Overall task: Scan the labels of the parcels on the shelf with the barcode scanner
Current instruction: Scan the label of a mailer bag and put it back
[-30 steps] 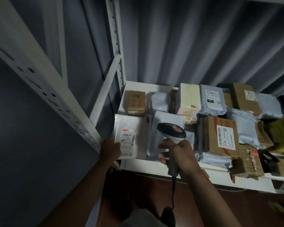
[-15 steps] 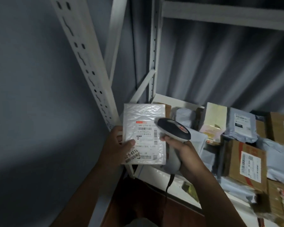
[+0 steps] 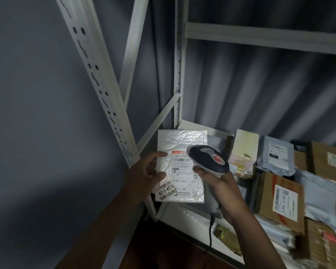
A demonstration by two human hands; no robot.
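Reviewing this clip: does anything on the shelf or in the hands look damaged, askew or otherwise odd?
Mostly normal. The left hand holds the white bubble mailer upright while the right hand aims the barcode scanner at it. One oddity: a small sticker sits crooked at the mailer's lower left corner. The parcels on the shelf lie loosely piled.

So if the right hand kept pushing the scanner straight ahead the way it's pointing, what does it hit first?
Most likely the white bubble mailer held up by the left hand. The right hand aims the barcode scanner at its label; the gap is hard to judge from this view.
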